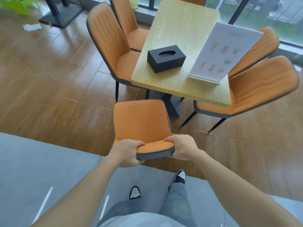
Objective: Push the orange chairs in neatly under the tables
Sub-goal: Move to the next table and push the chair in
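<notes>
Gripping the top edge of an orange chair's backrest (154, 149), both hands are curling round it: left hand (127, 152) at the left corner, right hand (181, 147) at the right, fingers wrapping over the rim. This chair is standing at the near end of the worktop (180, 38), seat short of the edge, not tucked under. Two chairs are sitting along the left side (108, 40) (124, 15), two along the right (262, 89) (257, 49), seats partly under. A black tissue box (165, 60) and an upright menu card (221, 51) are resting on the worktop. The person's shoes are standing on grey flooring (32, 161).
</notes>
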